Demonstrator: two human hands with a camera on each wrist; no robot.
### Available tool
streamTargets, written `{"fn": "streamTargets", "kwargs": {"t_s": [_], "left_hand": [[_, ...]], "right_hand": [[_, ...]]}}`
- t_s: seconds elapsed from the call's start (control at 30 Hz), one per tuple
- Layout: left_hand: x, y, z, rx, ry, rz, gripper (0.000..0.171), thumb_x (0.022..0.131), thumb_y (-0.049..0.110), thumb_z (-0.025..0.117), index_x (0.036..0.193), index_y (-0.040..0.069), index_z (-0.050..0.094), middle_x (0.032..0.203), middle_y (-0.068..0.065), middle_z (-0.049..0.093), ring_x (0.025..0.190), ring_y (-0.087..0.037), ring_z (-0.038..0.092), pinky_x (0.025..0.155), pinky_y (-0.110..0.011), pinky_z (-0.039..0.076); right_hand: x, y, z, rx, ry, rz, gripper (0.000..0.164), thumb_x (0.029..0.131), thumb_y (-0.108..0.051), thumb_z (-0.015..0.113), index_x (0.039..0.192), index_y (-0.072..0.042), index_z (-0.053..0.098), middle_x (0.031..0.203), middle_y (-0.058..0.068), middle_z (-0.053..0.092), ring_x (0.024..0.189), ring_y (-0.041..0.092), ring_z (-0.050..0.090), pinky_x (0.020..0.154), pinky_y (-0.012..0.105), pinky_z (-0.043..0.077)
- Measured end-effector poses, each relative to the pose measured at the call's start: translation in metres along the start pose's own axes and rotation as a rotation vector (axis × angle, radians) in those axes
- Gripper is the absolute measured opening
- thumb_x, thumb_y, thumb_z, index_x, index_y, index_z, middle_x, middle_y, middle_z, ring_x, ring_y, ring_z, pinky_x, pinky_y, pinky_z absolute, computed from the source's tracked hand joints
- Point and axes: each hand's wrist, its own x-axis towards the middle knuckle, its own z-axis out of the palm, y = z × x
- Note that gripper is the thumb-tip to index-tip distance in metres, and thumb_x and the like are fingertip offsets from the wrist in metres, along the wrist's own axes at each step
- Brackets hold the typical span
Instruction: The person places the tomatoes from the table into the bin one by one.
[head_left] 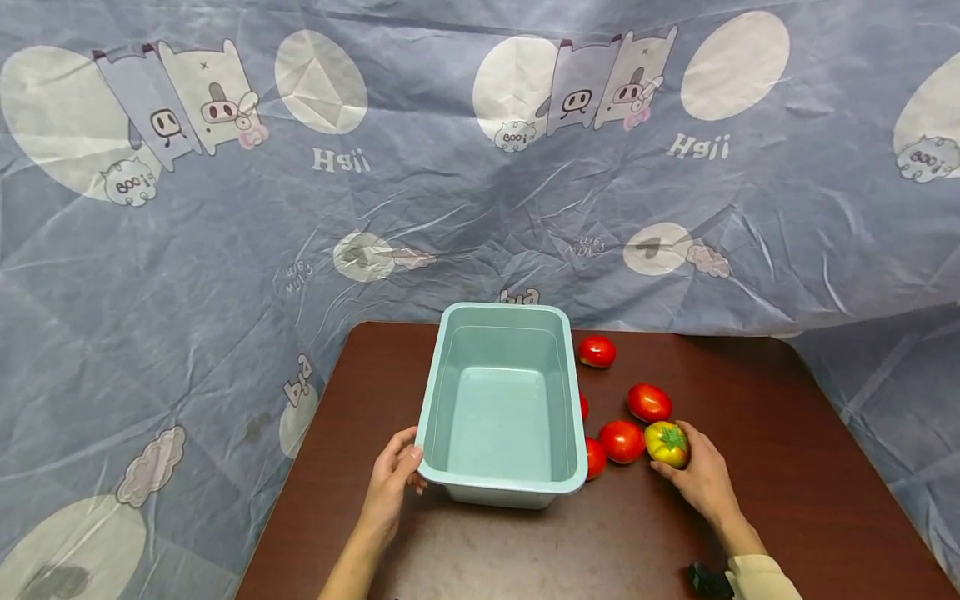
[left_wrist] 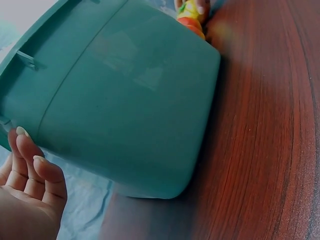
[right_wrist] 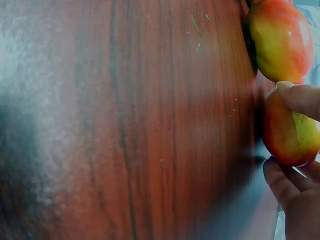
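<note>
The right hand [head_left: 703,477] pinched the yellow tomato [head_left: 666,443] between thumb and fingers, its green star of a stem turned up towards the head; the fruit looked nearly round, so no long axis told in that grip. The left hand [head_left: 388,481] held the bin [head_left: 498,482] by the rim at its near left corner, thumb against the edge and fingertips below it. The bin lay to the left of the right hand's grip, its long axis running away from the person, its mouth upward; of the two hands, the right was the nearer to the tomato. Between grip and bin sat red tomatoes [head_left: 621,441], the closest just beside the yellow one, others partly hidden by the bin's right wall; two lay farther back; beneath all was the brown table [head_left: 780,433].
</note>
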Motion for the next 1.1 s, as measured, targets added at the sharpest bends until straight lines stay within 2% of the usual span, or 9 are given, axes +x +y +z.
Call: {"fn": "streamTargets", "kwargs": {"t_s": [0.3,0.4,0.5,0.6,0.67,0.77,0.97,1.03,1.1], "left_hand": [[0.000,0.001,0.001,-0.007,-0.001,-0.015,0.040,0.098,0.012,0.048,0.133,-0.006,0.043,0.089,0.006,0.067,0.057,-0.008,0.053,0.053,-0.024,0.044],[0.001,0.001,0.001,-0.013,-0.015,0.004,0.040,0.098,0.011,0.048,0.133,-0.007,0.042,0.090,0.005,0.067,0.059,-0.008,0.054,0.053,-0.024,0.045],[0.001,0.001,0.002,-0.020,-0.029,0.022,0.040,0.097,0.009,0.047,0.133,-0.008,0.041,0.092,0.005,0.067,0.062,-0.008,0.055,0.053,-0.025,0.045],[0.000,0.001,0.002,-0.032,-0.038,0.018,0.041,0.097,0.009,0.047,0.134,-0.010,0.040,0.093,0.005,0.067,0.062,-0.009,0.055,0.052,-0.026,0.045],[0.000,0.001,0.002,-0.034,-0.039,0.011,0.041,0.097,0.009,0.047,0.134,-0.009,0.040,0.093,0.005,0.068,0.062,-0.010,0.055,0.052,-0.027,0.045],[0.001,0.001,0.002,-0.031,-0.026,0.005,0.040,0.097,0.010,0.047,0.134,-0.006,0.042,0.093,0.004,0.068,0.063,-0.009,0.056,0.053,-0.028,0.045],[0.002,0.000,0.003,-0.018,-0.008,0.003,0.039,0.096,0.010,0.047,0.133,-0.003,0.044,0.093,0.003,0.068,0.063,-0.009,0.055,0.052,-0.029,0.044],[0.002,-0.001,0.003,-0.018,-0.010,0.000,0.039,0.096,0.010,0.047,0.133,-0.004,0.044,0.093,0.003,0.068,0.063,-0.009,0.055,0.052,-0.030,0.044],[0.002,-0.001,0.003,-0.021,-0.013,-0.004,0.039,0.096,0.009,0.047,0.133,-0.005,0.043,0.093,0.003,0.068,0.063,-0.010,0.055,0.052,-0.031,0.043]], "right_hand": [[0.001,0.001,-0.002,0.003,0.036,0.099,0.083,0.070,-0.027,0.086,0.137,0.000,0.045,0.124,0.031,0.057,0.106,0.049,0.055,0.088,0.060,0.043],[0.002,0.001,-0.003,0.005,0.049,0.128,0.081,0.071,-0.031,0.085,0.136,-0.001,0.047,0.123,0.030,0.059,0.100,0.045,0.057,0.084,0.055,0.046],[0.002,-0.002,-0.006,0.018,0.065,0.141,0.080,0.071,-0.032,0.085,0.135,-0.001,0.049,0.122,0.029,0.060,0.094,0.040,0.062,0.077,0.033,0.051],[0.003,-0.007,-0.009,0.070,0.078,0.155,0.080,0.071,-0.032,0.085,0.136,-0.002,0.050,0.123,0.028,0.059,0.094,0.040,0.067,0.068,0.007,0.041],[0.005,-0.014,-0.011,0.116,0.078,0.164,0.080,0.072,-0.033,0.085,0.137,-0.003,0.049,0.125,0.028,0.058,0.098,0.041,0.067,0.066,-0.002,0.034],[0.009,-0.025,-0.015,0.164,0.078,0.161,0.081,0.074,-0.033,0.084,0.139,-0.004,0.048,0.128,0.028,0.057,0.102,0.041,0.066,0.068,-0.004,0.033],[0.017,-0.048,-0.022,0.205,0.067,0.121,0.081,0.075,-0.034,0.083,0.143,-0.009,0.047,0.132,0.025,0.056,0.104,0.039,0.066,0.069,-0.001,0.040],[0.018,-0.056,-0.023,0.211,0.063,0.103,0.080,0.075,-0.034,0.083,0.143,-0.011,0.047,0.133,0.023,0.057,0.103,0.033,0.067,0.070,0.000,0.041],[0.019,-0.063,-0.024,0.224,0.063,0.085,0.080,0.075,-0.033,0.083,0.143,-0.012,0.048,0.134,0.021,0.057,0.101,0.019,0.067,0.073,-0.001,0.040]]}}
